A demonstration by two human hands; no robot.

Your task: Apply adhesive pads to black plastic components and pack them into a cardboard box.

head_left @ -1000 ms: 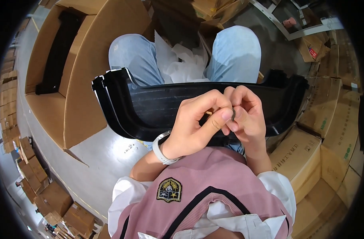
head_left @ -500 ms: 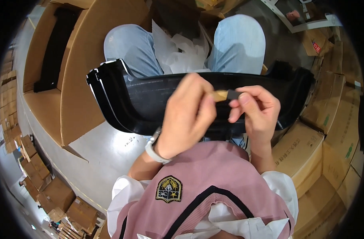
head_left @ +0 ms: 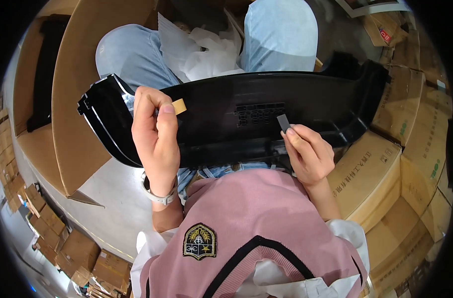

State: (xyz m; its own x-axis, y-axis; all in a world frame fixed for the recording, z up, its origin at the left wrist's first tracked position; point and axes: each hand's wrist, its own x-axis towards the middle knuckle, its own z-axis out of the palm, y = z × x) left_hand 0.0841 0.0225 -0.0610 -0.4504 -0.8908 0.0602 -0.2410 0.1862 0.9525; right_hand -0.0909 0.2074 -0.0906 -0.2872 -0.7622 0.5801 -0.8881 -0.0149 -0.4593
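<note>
Head view: person seated, long black plastic panel (head_left: pixel 246 119) lying across the lap, its inner side up, spanning from the left knee out past the right one. Left hand (head_left: pixel 154 139) is raised over the left part of the panel, fingers (head_left: pixel 164 116) pressed together on a small tan paper strip (head_left: pixel 179 106), pinched at the tips. Right hand (head_left: pixel 308 154) sits at the panel's near edge, right of centre, thumb and forefinger pinching a small grey pad (head_left: pixel 283 122), which stands up against the panel's inner face just right of a ribbed grid moulding (head_left: pixel 258 114). Can't tell whether the pad touches the panel surface. White wristband (head_left: pixel 157 194) on the left wrist. Crumpled white wrapping (head_left: pixel 201 54) sits between the knees, beyond the panel. Cardboard boxes (head_left: pixel 385 164) stacked close on the right; a large open carton (head_left: pixel 82 89) on the left with another black part (head_left: pixel 43 74) further left.
</note>
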